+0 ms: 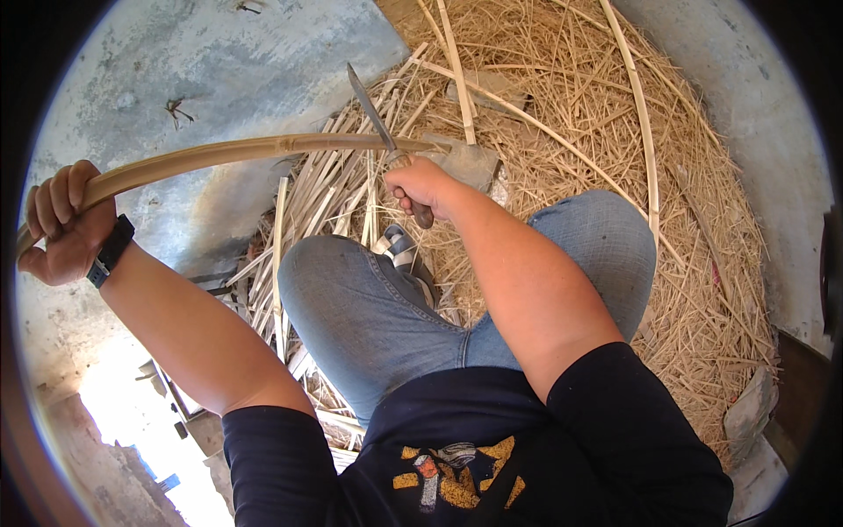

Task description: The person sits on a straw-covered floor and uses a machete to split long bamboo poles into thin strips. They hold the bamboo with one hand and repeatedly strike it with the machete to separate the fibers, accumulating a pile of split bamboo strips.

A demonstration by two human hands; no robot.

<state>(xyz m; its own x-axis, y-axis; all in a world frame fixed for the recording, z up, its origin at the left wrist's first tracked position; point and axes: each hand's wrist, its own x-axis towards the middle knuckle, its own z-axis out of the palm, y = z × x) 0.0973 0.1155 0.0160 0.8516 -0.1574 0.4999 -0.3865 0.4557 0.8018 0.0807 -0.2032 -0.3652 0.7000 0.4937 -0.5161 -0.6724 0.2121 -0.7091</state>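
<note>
A long split bamboo strip [215,155] runs from the far left to above my knees, looking bent by the wide view. Near its left end, my left hand [70,224] is wrapped round it, with a dark watch [111,250] on that wrist. My right hand [421,186] is closed round the wooden handle of a knife [372,107]. The narrow blade slants up and left, crossing the strip near its right end. Whether the edge bites into the bamboo, I cannot tell. Just beyond my right hand, a flat grey block [470,164] lies under the strip's end.
Shavings [571,97] cover the floor ahead and to the right. Split bamboo pieces [329,180] are heaped left of my legs, and long strips [641,114] lie across the shavings. A grey wall [176,97] stands at left, another [746,70] at right.
</note>
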